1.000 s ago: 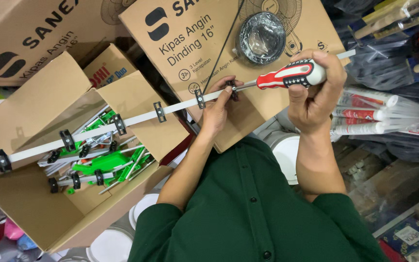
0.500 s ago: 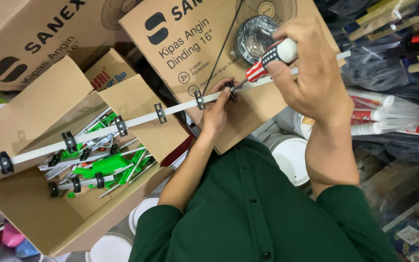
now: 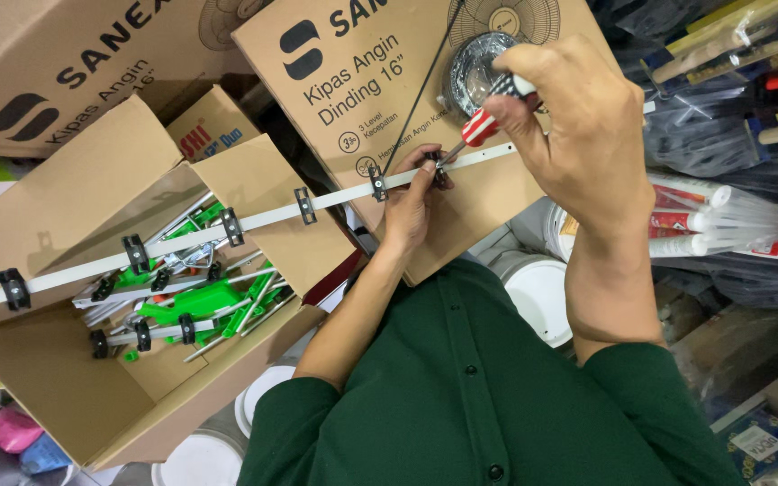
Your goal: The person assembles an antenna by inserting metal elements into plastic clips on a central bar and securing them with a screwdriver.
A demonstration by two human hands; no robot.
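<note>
Cluttered stockroom, cardboard and buckets all round. Three printed boxes [image 3: 92, 63] behind; open box [image 3: 65, 378] at left, filled with green-and-white rails [image 3: 195, 301]. Long white rail [image 3: 263, 216] across its flaps, five black clips [image 3: 304, 205] visible. Left hand [image 3: 411, 202] pinching the rail at a clip. Right hand [image 3: 578, 135] closed round a red-and-white screwdriver [image 3: 481, 126], tip at that clip. White tubes [image 3: 722, 220] at right.

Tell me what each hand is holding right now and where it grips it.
The right hand holds a screwdriver by its red and white handle. The left hand pinches a long white rail at a black clip.
</note>
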